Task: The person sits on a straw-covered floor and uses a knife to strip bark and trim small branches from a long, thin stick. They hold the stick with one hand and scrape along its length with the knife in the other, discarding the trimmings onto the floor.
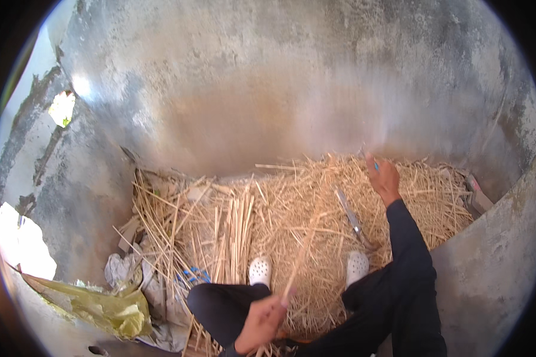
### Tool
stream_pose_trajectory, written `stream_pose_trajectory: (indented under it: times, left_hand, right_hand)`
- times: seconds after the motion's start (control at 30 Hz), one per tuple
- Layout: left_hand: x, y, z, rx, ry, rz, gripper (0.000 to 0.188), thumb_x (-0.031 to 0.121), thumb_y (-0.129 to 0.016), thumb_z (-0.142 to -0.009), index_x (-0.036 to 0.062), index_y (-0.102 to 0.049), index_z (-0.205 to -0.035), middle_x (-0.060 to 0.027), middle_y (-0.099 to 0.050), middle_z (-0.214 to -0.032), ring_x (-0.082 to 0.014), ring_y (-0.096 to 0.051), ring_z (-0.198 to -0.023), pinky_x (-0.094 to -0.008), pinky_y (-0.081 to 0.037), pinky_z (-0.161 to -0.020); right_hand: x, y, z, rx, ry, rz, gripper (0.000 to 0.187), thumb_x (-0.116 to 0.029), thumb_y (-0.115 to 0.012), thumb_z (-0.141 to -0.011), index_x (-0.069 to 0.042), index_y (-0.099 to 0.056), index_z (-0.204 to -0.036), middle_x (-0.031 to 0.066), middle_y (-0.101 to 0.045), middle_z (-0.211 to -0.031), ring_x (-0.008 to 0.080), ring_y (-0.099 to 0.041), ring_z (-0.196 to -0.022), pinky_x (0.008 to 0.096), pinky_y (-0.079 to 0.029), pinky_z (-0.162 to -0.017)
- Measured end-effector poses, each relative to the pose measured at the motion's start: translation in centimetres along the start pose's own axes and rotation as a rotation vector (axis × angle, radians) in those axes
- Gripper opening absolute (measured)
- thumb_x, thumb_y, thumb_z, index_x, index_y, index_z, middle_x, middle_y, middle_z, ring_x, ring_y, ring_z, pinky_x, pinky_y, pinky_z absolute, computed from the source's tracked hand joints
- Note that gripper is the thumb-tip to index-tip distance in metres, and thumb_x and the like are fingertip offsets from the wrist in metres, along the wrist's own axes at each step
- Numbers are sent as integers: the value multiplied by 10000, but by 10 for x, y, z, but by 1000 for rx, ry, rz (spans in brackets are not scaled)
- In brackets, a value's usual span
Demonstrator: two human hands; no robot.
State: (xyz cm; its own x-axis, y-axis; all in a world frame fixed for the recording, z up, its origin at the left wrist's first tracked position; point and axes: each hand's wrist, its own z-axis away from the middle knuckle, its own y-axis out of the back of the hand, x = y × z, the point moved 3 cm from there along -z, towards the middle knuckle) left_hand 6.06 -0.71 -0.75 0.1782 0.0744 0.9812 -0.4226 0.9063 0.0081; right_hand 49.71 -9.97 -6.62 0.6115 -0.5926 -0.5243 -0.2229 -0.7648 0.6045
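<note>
My left hand point(262, 323) is closed around the lower end of a long, thin bamboo strip point(304, 253), which slants up and away over the pile and blurs toward its far end. Farther out on the right, my right hand point(386, 180) is closed on a small thin tool point(376, 167) with a blue part; its greyish tip is smeared by motion and its kind is unclear. Between the hands, a large knife point(348, 212) with a brown handle lies on the heap of shavings point(393, 223), touched by neither hand.
A bundle of bamboo strips point(235, 235) lies left of my white clogs point(260, 271). Loose strips, grey cloth point(124, 271) and a yellowish plastic sheet point(110, 309) are farther left. A stained concrete wall point(268, 77) rises ahead; another slab point(494, 256) stands at the right.
</note>
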Motion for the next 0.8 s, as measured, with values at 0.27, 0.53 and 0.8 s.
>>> stream_pose_trajectory:
  times: [0.27, 0.53, 0.8]
  left_hand:
    - [15, -4, -47, 64, 45, 414, 426, 207, -455, -1035, -77, -450, -1352, 38, -368, -575, -52, -326, -420, -215, -324, -472]
    - [14, -14, -40, 28, 80, 397, 426, 210, -449, -1036, -70, -446, -1358, 41, -347, -584, -57, -330, -418, -222, -335, -475]
    - [14, -14, -34, -3, 63, 329, 416, 207, -443, -1040, -61, -462, -1358, 45, -349, -587, -50, -327, -428, -217, -325, -472]
  right_hand:
    - [-162, 37, 95, -363, 564, -348, 631, -699, -574, -818, -120, -590, -568, 71, -530, -482, 262, -550, -424, 373, -419, -431]
    - [-140, 14, 85, -379, 456, -224, 697, -766, -535, -799, -132, -531, -512, 56, -485, -439, 228, -512, -381, 370, -398, -395]
    - [-132, 7, 59, -321, 404, -176, 723, -797, -474, -812, -142, -564, -518, 29, -455, -402, 185, -477, -345, 342, -369, -364]
